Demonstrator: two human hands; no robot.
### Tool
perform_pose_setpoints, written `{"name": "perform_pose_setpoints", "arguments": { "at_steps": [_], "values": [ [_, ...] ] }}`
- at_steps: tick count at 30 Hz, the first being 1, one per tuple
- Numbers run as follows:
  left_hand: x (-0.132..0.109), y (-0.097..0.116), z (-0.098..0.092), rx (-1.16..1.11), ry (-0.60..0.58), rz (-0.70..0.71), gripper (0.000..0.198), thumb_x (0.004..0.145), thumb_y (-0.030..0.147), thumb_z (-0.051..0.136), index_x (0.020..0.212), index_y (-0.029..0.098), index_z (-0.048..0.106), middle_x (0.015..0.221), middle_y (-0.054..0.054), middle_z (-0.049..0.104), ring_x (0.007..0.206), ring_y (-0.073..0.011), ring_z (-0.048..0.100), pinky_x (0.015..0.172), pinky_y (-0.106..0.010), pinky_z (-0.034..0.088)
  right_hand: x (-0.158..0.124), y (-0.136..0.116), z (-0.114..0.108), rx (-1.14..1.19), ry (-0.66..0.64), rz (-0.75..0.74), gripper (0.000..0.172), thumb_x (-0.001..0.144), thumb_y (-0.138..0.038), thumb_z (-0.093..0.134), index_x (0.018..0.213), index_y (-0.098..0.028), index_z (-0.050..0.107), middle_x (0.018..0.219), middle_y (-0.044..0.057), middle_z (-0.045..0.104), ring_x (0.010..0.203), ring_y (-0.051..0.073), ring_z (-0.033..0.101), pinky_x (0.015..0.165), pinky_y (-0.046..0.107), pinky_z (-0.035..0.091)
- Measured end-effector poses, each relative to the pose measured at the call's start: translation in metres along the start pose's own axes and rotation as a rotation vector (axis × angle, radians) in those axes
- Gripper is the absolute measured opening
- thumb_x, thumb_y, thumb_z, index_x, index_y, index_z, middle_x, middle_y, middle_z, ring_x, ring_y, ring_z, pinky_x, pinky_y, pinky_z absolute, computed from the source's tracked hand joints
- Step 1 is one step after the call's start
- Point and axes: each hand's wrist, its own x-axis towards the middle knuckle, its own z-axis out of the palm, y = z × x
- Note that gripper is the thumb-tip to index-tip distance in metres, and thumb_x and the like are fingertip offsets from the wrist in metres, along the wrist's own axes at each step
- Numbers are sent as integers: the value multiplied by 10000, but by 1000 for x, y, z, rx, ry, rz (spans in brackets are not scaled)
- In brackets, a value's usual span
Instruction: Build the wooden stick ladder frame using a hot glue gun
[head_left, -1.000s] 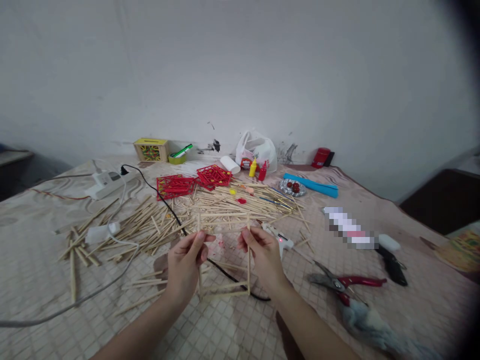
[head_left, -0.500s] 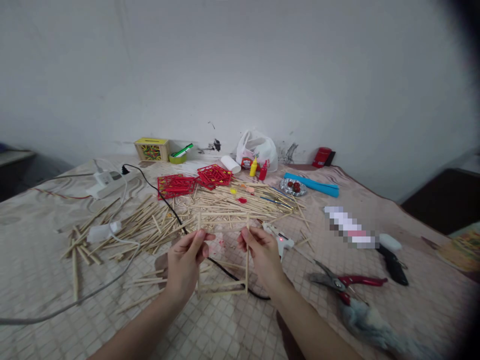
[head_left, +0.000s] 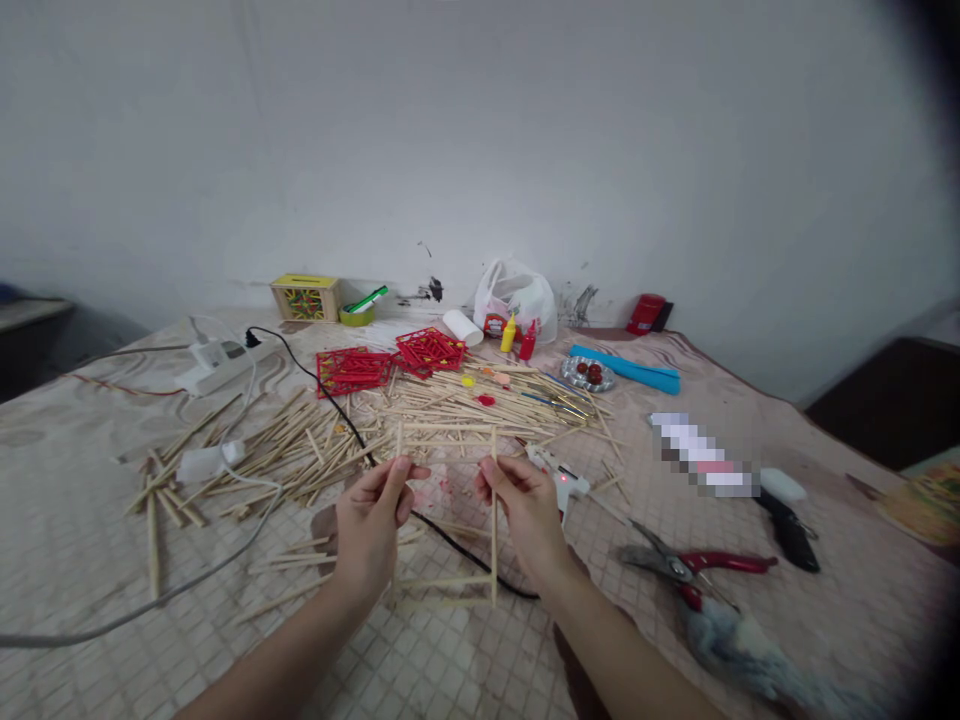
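I hold a square frame of thin wooden sticks (head_left: 447,428) upright above the table. My left hand (head_left: 371,525) pinches its left upright, and my right hand (head_left: 525,510) pinches its right upright. The frame's lower bar (head_left: 442,583) hangs just over the patterned tablecloth (head_left: 90,520). A white glue gun (head_left: 559,478) with a red light lies just right of my right hand. A black cord (head_left: 457,545) runs under the frame.
A heap of loose wooden sticks (head_left: 300,445) spreads across the middle. Red stick panels (head_left: 352,370), small paint bottles (head_left: 517,338), a white plastic bag (head_left: 517,295) and a power strip (head_left: 217,358) lie farther back. Red-handled pliers (head_left: 694,565) rest at the right.
The frame has tilted slightly, its lower bar dropping a little toward the table. Both hands keep their grip and have hardly moved.
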Motion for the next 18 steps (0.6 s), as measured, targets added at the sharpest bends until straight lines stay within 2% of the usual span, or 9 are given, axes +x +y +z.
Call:
{"name": "perform_pose_setpoints", "arguments": {
  "at_steps": [5, 10, 15, 18],
  "values": [
    [0, 1, 0, -39, -4, -72, 232, 633, 344, 708, 693, 125, 662, 607, -5, 640, 376, 15, 322, 375, -115, 267, 2, -1, -1, -10, 28, 15, 209, 715, -339, 641, 603, -164, 628, 536, -14, 580, 489, 92, 497, 483, 222, 364],
    [-1, 5, 2, -100, -116, -165, 217, 649, 339, 698, 733, 143, 660, 653, -15, 657, 408, 0, 389, 385, -113, 285, 7, -10, -5, 22, 52, 86, 230, 656, -352, 683, 569, -150, 617, 515, -13, 575, 410, 75, 461, 412, 214, 322],
    [-3, 4, 1, -68, -236, -142, 156, 677, 282, 684, 772, 157, 687, 732, -40, 681, 535, -55, 519, 489, -156, 385, 11, -14, -10, 100, 71, 90, 224, 611, -346, 719, 589, -143, 627, 527, -12, 584, 404, 67, 462, 396, 204, 320],
    [-3, 1, 0, -7, -268, -120, 153, 708, 272, 656, 798, 154, 695, 747, -45, 683, 583, -78, 546, 551, -188, 416, 12, -14, -10, 144, 83, 73, 213, 608, -332, 725, 587, -144, 627, 530, -15, 584, 423, 69, 480, 408, 200, 346]
  ]
}}
